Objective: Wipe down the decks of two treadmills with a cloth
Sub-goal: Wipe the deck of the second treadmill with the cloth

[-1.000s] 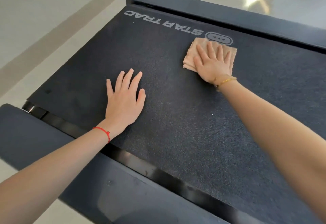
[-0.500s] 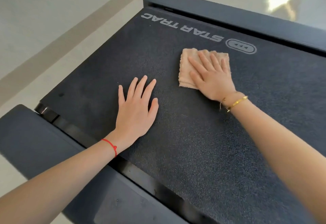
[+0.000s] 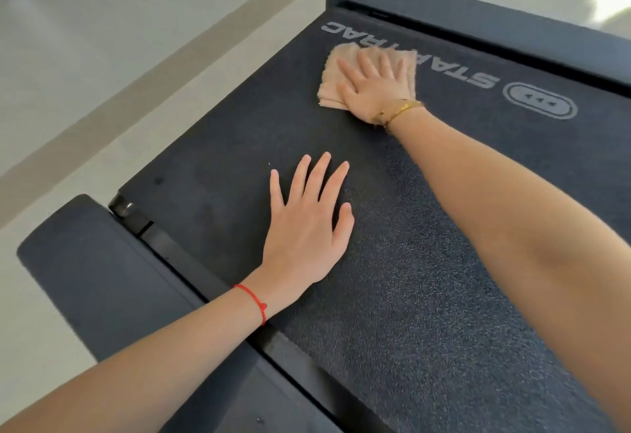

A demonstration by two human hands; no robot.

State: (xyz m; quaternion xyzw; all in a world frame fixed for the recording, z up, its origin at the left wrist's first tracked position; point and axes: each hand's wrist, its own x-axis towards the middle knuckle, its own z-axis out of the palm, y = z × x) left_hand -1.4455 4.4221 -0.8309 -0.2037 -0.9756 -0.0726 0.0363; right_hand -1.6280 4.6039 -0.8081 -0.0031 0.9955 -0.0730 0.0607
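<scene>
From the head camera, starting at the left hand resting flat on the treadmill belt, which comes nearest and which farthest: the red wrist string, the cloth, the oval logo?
1. Red wrist string, on the left hand's own wrist.
2. Cloth, ahead, under the right hand.
3. Oval logo, far right on the belt.

Looks like a gym — commercial treadmill (image 3: 426, 296) with "STAR TRAC" printed on its dark textured belt, black side rail (image 3: 112, 282), standing on a smooth pale floor (image 3: 85, 57) with a beige stripe.
</scene>
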